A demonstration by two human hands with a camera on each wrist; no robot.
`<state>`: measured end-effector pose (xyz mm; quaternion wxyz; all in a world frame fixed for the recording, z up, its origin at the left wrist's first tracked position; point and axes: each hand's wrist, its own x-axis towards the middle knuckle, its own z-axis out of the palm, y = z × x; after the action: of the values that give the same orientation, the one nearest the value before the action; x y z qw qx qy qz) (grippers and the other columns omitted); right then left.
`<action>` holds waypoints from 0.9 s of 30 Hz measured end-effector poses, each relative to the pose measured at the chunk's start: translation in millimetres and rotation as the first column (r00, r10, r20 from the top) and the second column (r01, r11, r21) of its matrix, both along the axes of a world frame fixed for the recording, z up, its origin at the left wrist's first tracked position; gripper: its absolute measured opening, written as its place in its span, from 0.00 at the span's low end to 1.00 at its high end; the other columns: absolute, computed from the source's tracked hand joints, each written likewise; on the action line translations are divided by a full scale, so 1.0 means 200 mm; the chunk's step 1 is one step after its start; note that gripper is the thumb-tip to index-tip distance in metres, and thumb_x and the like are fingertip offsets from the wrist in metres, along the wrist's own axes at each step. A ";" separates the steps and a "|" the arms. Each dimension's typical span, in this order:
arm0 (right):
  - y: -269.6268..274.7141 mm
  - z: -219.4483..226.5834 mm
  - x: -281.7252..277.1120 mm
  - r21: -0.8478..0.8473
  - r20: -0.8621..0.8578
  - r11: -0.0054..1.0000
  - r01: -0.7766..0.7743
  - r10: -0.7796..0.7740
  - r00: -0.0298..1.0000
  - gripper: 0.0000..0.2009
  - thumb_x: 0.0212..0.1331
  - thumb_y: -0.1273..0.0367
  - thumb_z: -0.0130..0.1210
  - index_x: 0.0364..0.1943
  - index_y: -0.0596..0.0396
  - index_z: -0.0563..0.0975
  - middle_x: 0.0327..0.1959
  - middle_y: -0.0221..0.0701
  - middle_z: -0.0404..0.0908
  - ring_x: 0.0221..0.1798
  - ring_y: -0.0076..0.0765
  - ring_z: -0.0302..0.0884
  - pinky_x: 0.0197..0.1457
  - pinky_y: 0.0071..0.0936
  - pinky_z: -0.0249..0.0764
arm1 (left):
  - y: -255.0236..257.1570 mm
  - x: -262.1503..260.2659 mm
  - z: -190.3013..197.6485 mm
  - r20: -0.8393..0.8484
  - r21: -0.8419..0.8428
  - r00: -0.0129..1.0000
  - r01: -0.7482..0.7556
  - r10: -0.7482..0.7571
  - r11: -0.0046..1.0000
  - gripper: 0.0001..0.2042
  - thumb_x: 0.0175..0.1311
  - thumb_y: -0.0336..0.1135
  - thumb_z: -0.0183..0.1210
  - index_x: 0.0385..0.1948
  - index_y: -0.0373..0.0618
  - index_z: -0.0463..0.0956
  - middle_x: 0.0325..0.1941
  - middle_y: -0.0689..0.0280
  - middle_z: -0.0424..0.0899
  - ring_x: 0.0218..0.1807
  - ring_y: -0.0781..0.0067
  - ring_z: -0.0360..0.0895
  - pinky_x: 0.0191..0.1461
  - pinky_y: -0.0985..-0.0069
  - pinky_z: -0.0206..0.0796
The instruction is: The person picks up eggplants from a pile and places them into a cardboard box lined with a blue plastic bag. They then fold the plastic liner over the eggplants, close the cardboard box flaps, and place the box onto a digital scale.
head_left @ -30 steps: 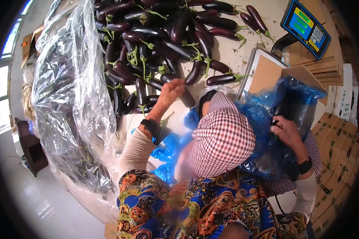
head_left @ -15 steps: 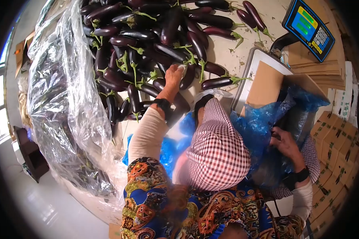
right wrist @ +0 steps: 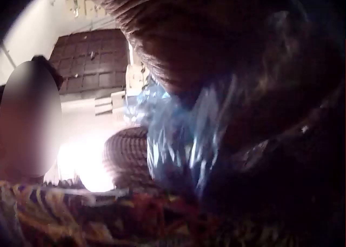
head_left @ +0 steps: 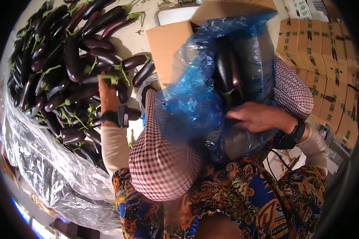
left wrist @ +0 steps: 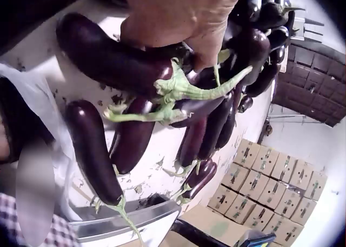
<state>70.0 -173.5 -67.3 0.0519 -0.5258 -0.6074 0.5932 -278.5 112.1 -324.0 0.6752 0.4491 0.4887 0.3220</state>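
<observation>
In the head view, my left hand (head_left: 107,95) is among the eggplants on the table, with a green stem right at its fingertips. The left wrist view has its fingers and thumb (left wrist: 207,49) curled close over a glossy dark-purple eggplant (left wrist: 111,60) with a pale green cap. My right hand (head_left: 255,116) is over a cardboard box (head_left: 169,47) lined with blue plastic film (head_left: 191,93). Its fingertips point left, just below the stem end of the eggplants (head_left: 225,65) in the box. Dark blur hides the right fingertips in the right wrist view.
A heap of eggplants (head_left: 71,59) covers the left, with clear plastic sheeting (head_left: 64,179) in front. Checked cloth (head_left: 159,167) bulges on both sides of the box. Printed cartons (head_left: 321,51) stand stacked at right. A scale's metal edge (left wrist: 130,217) shows in the left wrist view.
The head view has swung right and closer to the lined box. My left hand stays at the heap, now with a stem at its fingertips. My right hand sits below the boxed eggplants' stems.
</observation>
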 end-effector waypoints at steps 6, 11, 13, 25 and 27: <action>0.14 0.11 -0.01 0.016 0.021 0.998 0.064 -0.064 0.998 0.16 0.59 0.67 0.56 0.48 0.63 0.73 0.34 0.46 0.82 0.37 0.51 0.81 0.44 0.39 0.76 | -0.01 -0.34 -0.15 0.402 -0.610 0.887 0.074 0.227 0.789 0.23 0.64 0.50 0.52 0.50 0.39 0.70 0.45 0.57 0.78 0.46 0.63 0.76 0.48 0.69 0.70; 0.18 0.00 0.20 0.194 0.292 0.899 0.392 -0.435 0.852 0.16 0.59 0.64 0.56 0.47 0.60 0.74 0.33 0.44 0.82 0.37 0.48 0.82 0.41 0.39 0.76 | -0.28 -0.24 0.16 0.505 -0.702 0.799 0.161 0.326 0.693 0.21 0.61 0.50 0.56 0.42 0.38 0.76 0.38 0.55 0.80 0.37 0.64 0.76 0.40 0.68 0.69; 0.16 -0.04 0.22 0.281 0.311 0.884 0.372 -0.451 0.837 0.22 0.59 0.63 0.57 0.54 0.61 0.71 0.41 0.49 0.81 0.44 0.51 0.81 0.47 0.39 0.75 | -0.35 -0.24 0.16 0.439 -0.663 0.861 0.117 0.256 0.739 0.20 0.62 0.50 0.57 0.42 0.39 0.76 0.37 0.56 0.81 0.38 0.63 0.77 0.39 0.65 0.70; 0.53 -0.47 0.24 0.303 0.605 0.829 0.471 -0.549 0.577 0.35 0.51 0.49 0.59 0.51 0.69 0.71 0.55 0.57 0.71 0.63 0.59 0.65 0.67 0.41 0.60 | -0.48 -0.01 0.19 -0.146 -0.454 0.988 -0.108 0.045 0.885 0.17 0.64 0.45 0.60 0.47 0.44 0.72 0.42 0.63 0.79 0.45 0.71 0.77 0.50 0.72 0.68; 0.58 -0.45 0.19 0.235 0.675 0.799 0.553 -0.544 0.499 0.32 0.48 0.54 0.62 0.51 0.67 0.72 0.55 0.54 0.73 0.61 0.57 0.68 0.64 0.42 0.65 | -0.48 -0.04 0.23 -0.321 -0.320 0.935 0.043 -0.151 0.946 0.21 0.65 0.45 0.58 0.53 0.40 0.69 0.45 0.62 0.78 0.47 0.71 0.75 0.53 0.72 0.66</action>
<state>108.1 -56.9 -158.1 -0.0056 -0.8779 -0.3757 0.2968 -285.7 15.5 -277.4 0.6572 0.4109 0.6193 0.1251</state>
